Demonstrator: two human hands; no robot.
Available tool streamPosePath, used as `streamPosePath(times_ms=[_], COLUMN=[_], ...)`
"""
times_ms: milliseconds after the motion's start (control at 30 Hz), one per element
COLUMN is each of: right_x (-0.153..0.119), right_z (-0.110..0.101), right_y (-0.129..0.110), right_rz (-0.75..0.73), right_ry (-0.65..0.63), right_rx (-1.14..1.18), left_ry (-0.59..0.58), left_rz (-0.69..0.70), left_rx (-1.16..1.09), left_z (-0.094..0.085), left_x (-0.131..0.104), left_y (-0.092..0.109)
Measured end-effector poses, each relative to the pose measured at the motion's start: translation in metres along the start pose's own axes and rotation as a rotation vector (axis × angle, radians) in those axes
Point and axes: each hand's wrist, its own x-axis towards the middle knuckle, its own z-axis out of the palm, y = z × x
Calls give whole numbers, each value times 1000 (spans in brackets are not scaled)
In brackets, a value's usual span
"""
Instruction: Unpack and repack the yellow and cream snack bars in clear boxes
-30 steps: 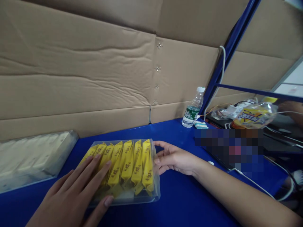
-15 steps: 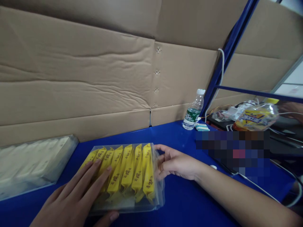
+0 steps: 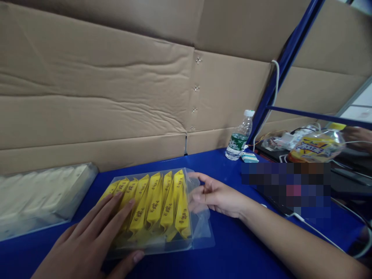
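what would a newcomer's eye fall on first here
Probably the row of bright yellow packets in a clear plastic box, low and left of centre on the blue table. The left hand spreads over some; the right hand is at the box's end flap. Behind, a green-labelled bottle stands near the cardboard wall.

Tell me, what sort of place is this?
Probably an improvised work booth, perhaps inside a workshop or office: creased cardboard panels stand as walls, a blue metal frame slants up beside them, and a plain blue tabletop serves as the work surface.
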Motion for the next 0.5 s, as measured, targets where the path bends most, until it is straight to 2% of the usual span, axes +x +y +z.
streamPosePath(times_ms=[67, 133, 267, 333, 400, 500], right_x=[-1, -1, -4, -5, -6, -6], right_z=[2, 4, 4, 4, 6, 11], right_y=[-2, -3, -5, -6, -6, -6], right_rz=[14, -1, -215, -336, -408, -370], right_ry=[23, 103, 410, 500, 509, 443], right_rx=[-44, -140, -553, -783, -849, -659], left_ry=[15, 9, -61, -75, -78, -64], left_rz=[8, 14, 10, 5, -2, 3], left_rx=[-6, -10, -4, 5, 11, 3], left_z=[2, 3, -1, -5, -7, -9], left_x=[-1, -2, -1, 0, 2, 3], left_y=[-1, 0, 4, 7, 8, 9])
